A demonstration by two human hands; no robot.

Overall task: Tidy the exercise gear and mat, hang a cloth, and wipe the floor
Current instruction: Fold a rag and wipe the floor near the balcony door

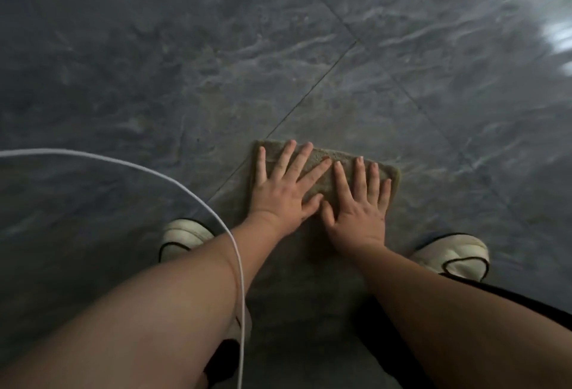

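Note:
A greenish-brown cloth (340, 158) lies flat on the dark grey marbled tile floor (185, 63), in the lower middle of the head view. My left hand (283, 193) presses down on the cloth's left part with its fingers spread. Beside it, my right hand (360, 203) lies flat on the cloth's right part, fingers spread too. The two thumbs almost touch. Much of the cloth is hidden under both palms.
My two feet in white shoes stand either side of my arms: the left shoe (182, 238) and the right shoe (455, 254). A thin white cable (173, 176) loops across the left side and over my left forearm. Bright glare shows at the far right (557, 35).

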